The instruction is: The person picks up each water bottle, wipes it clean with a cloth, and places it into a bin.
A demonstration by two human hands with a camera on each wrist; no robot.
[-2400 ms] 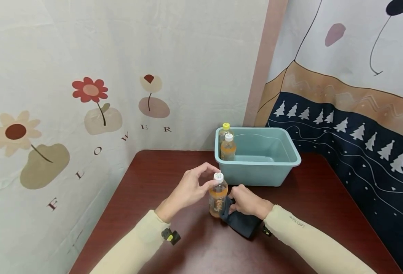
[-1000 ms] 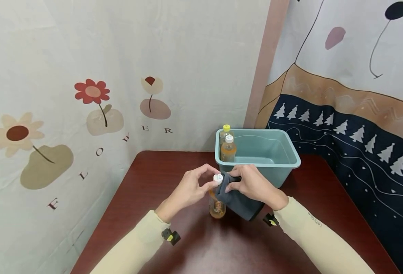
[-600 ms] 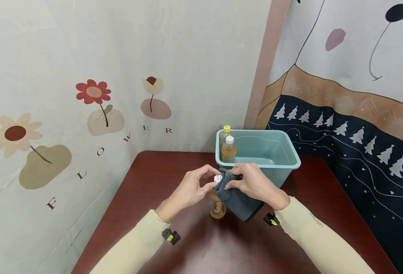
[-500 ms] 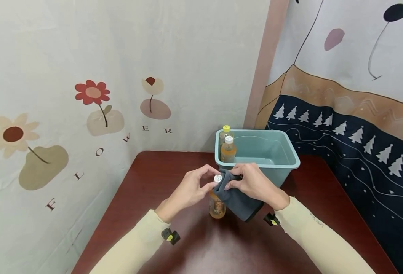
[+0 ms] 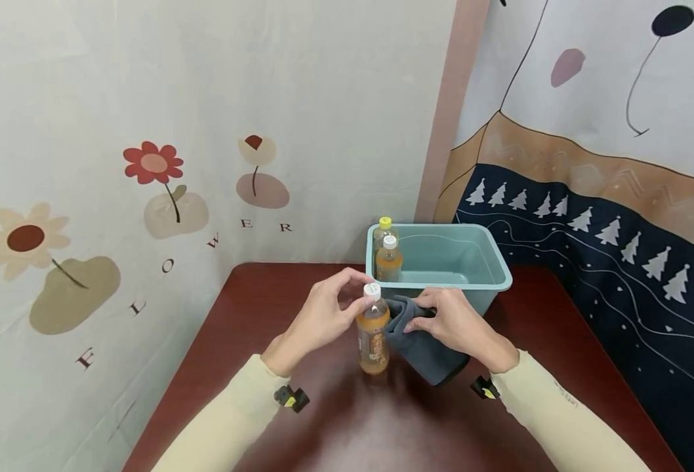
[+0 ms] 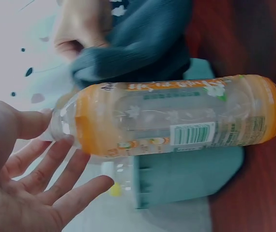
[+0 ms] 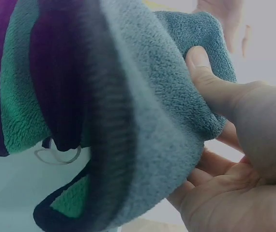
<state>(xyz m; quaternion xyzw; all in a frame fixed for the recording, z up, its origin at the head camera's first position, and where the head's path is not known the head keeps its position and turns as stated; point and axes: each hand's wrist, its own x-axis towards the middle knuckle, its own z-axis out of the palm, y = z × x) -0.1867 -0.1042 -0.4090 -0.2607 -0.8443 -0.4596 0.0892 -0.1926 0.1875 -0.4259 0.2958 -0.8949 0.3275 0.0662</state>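
Observation:
My left hand [image 5: 320, 318] pinches the white-capped neck of a clear plastic drink bottle [image 5: 373, 347], upright with orange label bands. In the left wrist view, thumb and fingertips hold the bottle [image 6: 176, 121] just below its cap, the other fingers spread. Whether its base touches the table cannot be told. My right hand [image 5: 456, 321] grips a dark grey-blue cloth [image 5: 432, 357] between thumb and fingers, close beside the bottle's right side. Seen from the right wrist, the fleecy folded cloth [image 7: 147, 96] hangs from the thumb's pinch and has a dark edge.
Behind the hands stands a pale teal plastic bin [image 5: 441, 286] on the dark red-brown table [image 5: 264, 295]. Inside its left end are a yellow-capped bottle [image 5: 385, 226] and a white-capped bottle [image 5: 389, 262]. Patterned wall hangings rise behind the table.
The cloth, earlier raised from low beside the bottle to its cap, has come away right and slightly down, uncovering the cap and shoulder. The left hand and bottle top have shifted slightly up.

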